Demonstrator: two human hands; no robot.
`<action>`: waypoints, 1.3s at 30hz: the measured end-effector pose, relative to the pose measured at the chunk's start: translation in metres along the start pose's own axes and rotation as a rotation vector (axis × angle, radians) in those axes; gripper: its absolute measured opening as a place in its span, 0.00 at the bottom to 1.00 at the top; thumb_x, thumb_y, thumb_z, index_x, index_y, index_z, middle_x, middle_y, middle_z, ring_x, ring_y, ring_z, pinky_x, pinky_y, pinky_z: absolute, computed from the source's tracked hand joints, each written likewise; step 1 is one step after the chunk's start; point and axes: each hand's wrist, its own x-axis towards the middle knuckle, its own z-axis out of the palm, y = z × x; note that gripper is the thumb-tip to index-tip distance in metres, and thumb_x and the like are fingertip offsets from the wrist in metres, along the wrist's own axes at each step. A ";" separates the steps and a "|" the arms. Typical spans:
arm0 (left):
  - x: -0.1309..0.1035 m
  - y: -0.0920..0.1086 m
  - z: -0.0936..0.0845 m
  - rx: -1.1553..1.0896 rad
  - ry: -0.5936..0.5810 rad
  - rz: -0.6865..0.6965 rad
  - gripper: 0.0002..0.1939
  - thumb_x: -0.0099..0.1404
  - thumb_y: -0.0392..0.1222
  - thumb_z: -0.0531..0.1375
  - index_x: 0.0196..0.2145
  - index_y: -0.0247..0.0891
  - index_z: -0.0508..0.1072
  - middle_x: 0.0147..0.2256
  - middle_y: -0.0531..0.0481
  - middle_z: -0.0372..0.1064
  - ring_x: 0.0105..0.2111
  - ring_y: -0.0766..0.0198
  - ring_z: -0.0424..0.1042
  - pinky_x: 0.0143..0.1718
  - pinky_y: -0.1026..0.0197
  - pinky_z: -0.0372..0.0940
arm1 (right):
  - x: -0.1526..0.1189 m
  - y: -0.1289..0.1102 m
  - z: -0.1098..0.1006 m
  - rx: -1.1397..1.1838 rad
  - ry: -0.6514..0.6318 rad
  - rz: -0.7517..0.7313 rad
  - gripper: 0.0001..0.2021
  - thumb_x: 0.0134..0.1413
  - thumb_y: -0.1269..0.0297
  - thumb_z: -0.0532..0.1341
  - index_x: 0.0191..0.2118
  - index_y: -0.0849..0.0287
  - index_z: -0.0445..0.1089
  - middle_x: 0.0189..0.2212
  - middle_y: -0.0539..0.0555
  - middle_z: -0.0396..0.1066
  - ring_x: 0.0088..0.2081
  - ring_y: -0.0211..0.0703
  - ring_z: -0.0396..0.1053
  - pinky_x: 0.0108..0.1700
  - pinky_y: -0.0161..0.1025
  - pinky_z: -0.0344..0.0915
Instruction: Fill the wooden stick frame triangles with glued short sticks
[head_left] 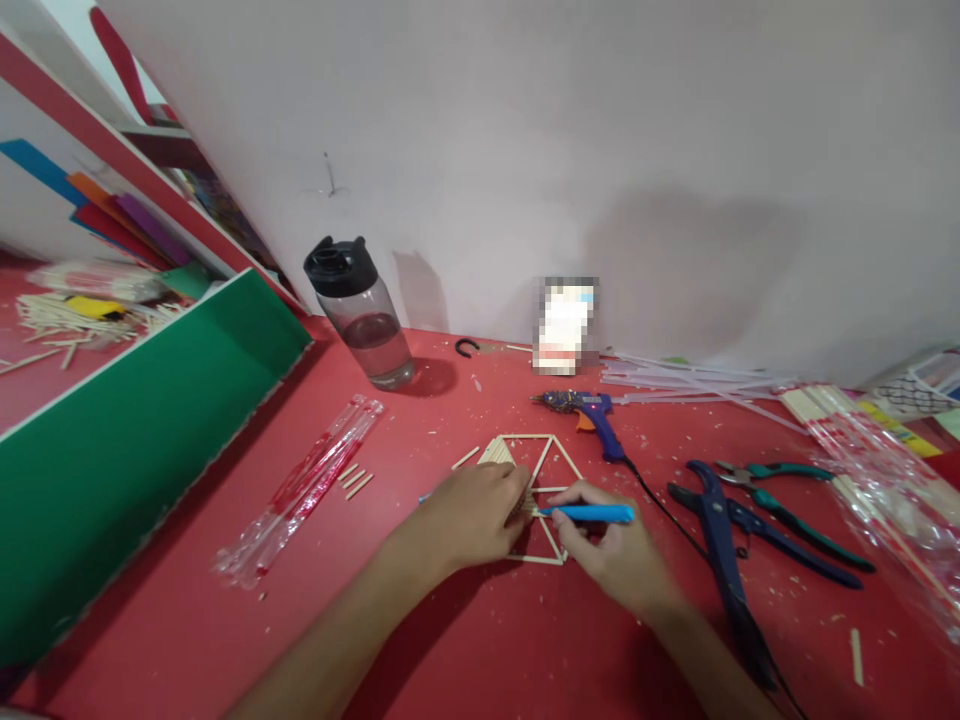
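Note:
A flat frame of thin wooden sticks (526, 437) lies on the red table, with crossing sticks inside its outline and a section of sticks laid side by side at its upper left. My left hand (480, 505) rests over the frame's left part, fingers bent and pressed together on it; its fingertips are partly hidden. My right hand (611, 550) is closed around a blue pen (596, 513), held nearly level, its tip pointing left at the frame's middle beside my left fingers. A small blue end of something shows left of my left hand.
A hot glue gun (585, 405) lies behind the frame, its cord running right past cutters (720, 530) and green-handled pliers (780, 485). A water bottle (364, 320), a phone (566, 325), short cut sticks (356, 480), plastic wrappers (300, 490) and a green board (150, 450) surround the work.

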 end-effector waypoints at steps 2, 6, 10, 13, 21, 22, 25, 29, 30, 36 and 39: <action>0.000 0.000 0.000 0.002 0.008 0.004 0.06 0.68 0.42 0.53 0.39 0.40 0.67 0.40 0.44 0.73 0.38 0.54 0.73 0.36 0.56 0.63 | 0.000 0.000 0.000 0.016 -0.009 0.020 0.07 0.61 0.60 0.58 0.36 0.56 0.71 0.25 0.48 0.70 0.24 0.37 0.64 0.27 0.33 0.60; 0.000 0.002 -0.002 0.008 -0.010 -0.003 0.06 0.68 0.42 0.53 0.39 0.40 0.68 0.41 0.44 0.74 0.40 0.54 0.73 0.37 0.57 0.64 | 0.000 0.003 0.000 0.017 -0.028 0.059 0.09 0.62 0.59 0.57 0.36 0.56 0.71 0.24 0.47 0.69 0.24 0.38 0.64 0.28 0.34 0.61; 0.000 0.003 -0.003 0.010 -0.009 -0.002 0.05 0.68 0.41 0.54 0.39 0.40 0.67 0.40 0.45 0.74 0.40 0.55 0.73 0.37 0.57 0.64 | 0.001 0.004 0.001 0.008 -0.027 0.067 0.09 0.62 0.58 0.57 0.36 0.56 0.71 0.24 0.47 0.68 0.24 0.37 0.64 0.27 0.34 0.60; 0.000 0.003 -0.003 0.010 0.009 0.000 0.04 0.68 0.41 0.54 0.38 0.40 0.67 0.41 0.46 0.74 0.39 0.55 0.73 0.36 0.57 0.64 | 0.001 0.004 0.000 0.003 -0.029 0.062 0.10 0.62 0.58 0.57 0.36 0.56 0.71 0.24 0.48 0.69 0.24 0.37 0.64 0.27 0.34 0.59; 0.000 0.005 -0.005 0.012 -0.007 -0.004 0.04 0.68 0.41 0.54 0.38 0.40 0.67 0.40 0.45 0.74 0.40 0.55 0.73 0.36 0.57 0.64 | 0.001 0.001 0.000 0.006 -0.030 0.056 0.09 0.61 0.59 0.58 0.35 0.56 0.71 0.25 0.48 0.69 0.24 0.37 0.64 0.27 0.34 0.59; 0.000 0.005 -0.005 0.012 -0.010 -0.003 0.04 0.68 0.41 0.54 0.38 0.40 0.67 0.40 0.45 0.74 0.39 0.55 0.73 0.36 0.57 0.64 | 0.001 0.001 0.000 0.003 -0.025 0.057 0.09 0.61 0.59 0.57 0.35 0.56 0.71 0.25 0.48 0.69 0.24 0.37 0.64 0.27 0.34 0.59; 0.000 0.005 -0.006 0.004 -0.018 -0.002 0.04 0.68 0.40 0.53 0.38 0.40 0.67 0.40 0.45 0.73 0.39 0.55 0.73 0.36 0.58 0.63 | 0.001 -0.001 0.000 -0.002 -0.019 0.059 0.09 0.61 0.58 0.57 0.36 0.56 0.71 0.24 0.48 0.69 0.24 0.38 0.64 0.27 0.34 0.59; -0.001 0.005 -0.006 -0.015 -0.005 0.006 0.04 0.67 0.40 0.54 0.38 0.40 0.67 0.40 0.46 0.74 0.39 0.55 0.73 0.36 0.58 0.63 | 0.002 -0.003 -0.001 -0.006 -0.023 0.056 0.08 0.59 0.60 0.57 0.34 0.56 0.70 0.22 0.47 0.67 0.23 0.37 0.63 0.26 0.34 0.58; -0.001 0.005 -0.006 -0.016 -0.003 0.008 0.04 0.67 0.39 0.54 0.38 0.40 0.67 0.40 0.46 0.74 0.39 0.55 0.73 0.36 0.58 0.63 | 0.002 -0.003 -0.001 -0.007 -0.020 0.057 0.08 0.59 0.60 0.57 0.34 0.56 0.70 0.22 0.47 0.67 0.23 0.38 0.63 0.26 0.34 0.58; 0.000 0.005 -0.006 -0.012 -0.006 0.000 0.03 0.67 0.40 0.54 0.38 0.40 0.67 0.41 0.45 0.74 0.39 0.55 0.73 0.36 0.58 0.63 | 0.002 -0.003 -0.001 -0.005 -0.024 0.065 0.08 0.59 0.59 0.57 0.34 0.56 0.70 0.23 0.47 0.67 0.24 0.38 0.64 0.27 0.34 0.58; 0.000 0.005 -0.005 -0.004 0.006 -0.002 0.03 0.67 0.40 0.54 0.38 0.40 0.67 0.40 0.45 0.74 0.39 0.55 0.73 0.35 0.58 0.63 | 0.002 -0.003 -0.001 -0.010 -0.025 0.057 0.08 0.60 0.59 0.57 0.34 0.57 0.70 0.22 0.47 0.66 0.23 0.37 0.63 0.27 0.34 0.58</action>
